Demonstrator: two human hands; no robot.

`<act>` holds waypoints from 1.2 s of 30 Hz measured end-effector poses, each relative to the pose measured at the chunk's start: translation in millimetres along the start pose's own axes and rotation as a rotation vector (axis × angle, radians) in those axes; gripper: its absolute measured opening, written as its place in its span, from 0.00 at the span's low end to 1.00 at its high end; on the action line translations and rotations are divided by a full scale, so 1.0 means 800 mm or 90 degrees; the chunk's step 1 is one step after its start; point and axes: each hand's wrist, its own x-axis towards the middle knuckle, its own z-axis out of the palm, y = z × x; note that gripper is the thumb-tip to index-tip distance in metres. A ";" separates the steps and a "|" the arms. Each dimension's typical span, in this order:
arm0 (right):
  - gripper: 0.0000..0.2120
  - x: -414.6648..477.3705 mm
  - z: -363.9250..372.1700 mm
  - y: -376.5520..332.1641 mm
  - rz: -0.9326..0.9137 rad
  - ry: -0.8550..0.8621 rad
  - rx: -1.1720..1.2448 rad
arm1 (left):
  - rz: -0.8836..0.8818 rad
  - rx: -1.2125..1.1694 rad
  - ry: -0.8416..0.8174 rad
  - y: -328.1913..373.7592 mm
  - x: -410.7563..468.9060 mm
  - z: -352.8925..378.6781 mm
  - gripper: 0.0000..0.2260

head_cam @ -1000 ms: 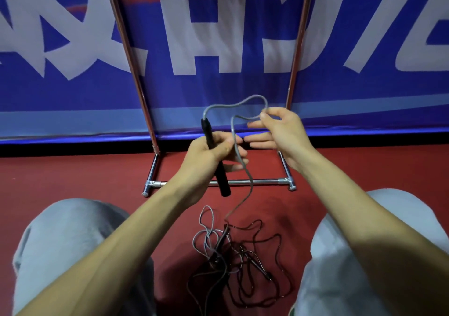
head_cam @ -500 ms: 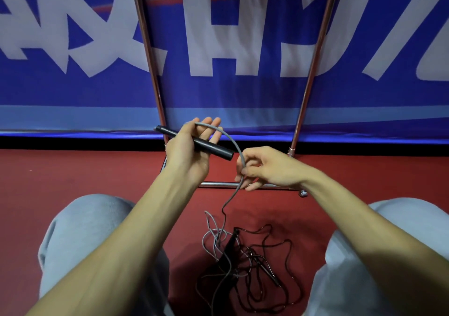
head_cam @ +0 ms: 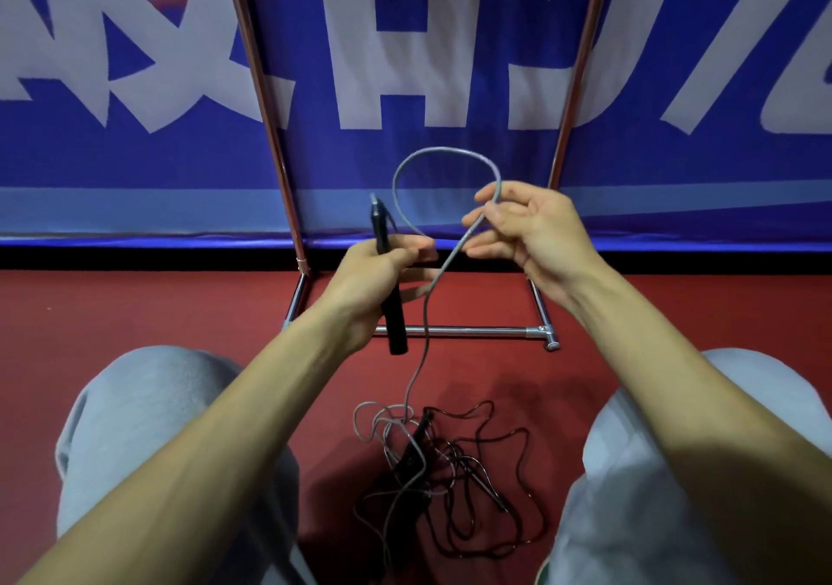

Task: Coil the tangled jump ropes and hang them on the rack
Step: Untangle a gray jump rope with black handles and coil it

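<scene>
My left hand [head_cam: 376, 278] grips the black handle [head_cam: 388, 283] of a grey jump rope, held nearly upright. The grey rope [head_cam: 443, 154] arcs up from the handle's top in a loop and comes down to my right hand [head_cam: 524, 229], which pinches it between thumb and forefinger. From there the rope drops to a tangled pile [head_cam: 432, 463] of grey and black ropes with black handles on the red floor between my knees. The metal rack [head_cam: 472, 330] stands just beyond my hands, its uprights rising out of view.
A blue banner [head_cam: 405, 66] with big white letters hangs behind the rack. My knees in grey trousers [head_cam: 148, 404] flank the rope pile on both sides. Red floor [head_cam: 135, 305] stretches left and right of the rack's base.
My left hand has turned the handle from lying sideways to nearly upright. My right hand has risen from low beside the rope and drawn up a new loop.
</scene>
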 end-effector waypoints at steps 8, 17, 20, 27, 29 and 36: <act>0.04 0.006 -0.014 -0.005 -0.012 0.129 0.140 | 0.042 0.162 -0.173 -0.014 -0.010 0.016 0.09; 0.08 0.003 0.001 0.018 0.102 0.047 -0.163 | 0.041 -0.131 -0.041 -0.003 -0.002 0.018 0.06; 0.12 0.001 0.009 0.036 0.165 -0.085 -0.274 | 0.042 -0.283 0.039 0.007 0.006 0.008 0.04; 0.12 -0.014 0.027 0.056 0.213 -0.381 -0.356 | 0.046 -0.494 0.067 0.020 0.013 -0.020 0.06; 0.09 -0.014 0.031 0.061 0.205 -0.351 -0.338 | 0.059 -0.513 0.078 0.022 0.014 -0.023 0.05; 0.09 -0.014 0.031 0.048 0.153 -0.171 -0.245 | 0.062 -0.395 0.128 0.019 0.019 -0.029 0.06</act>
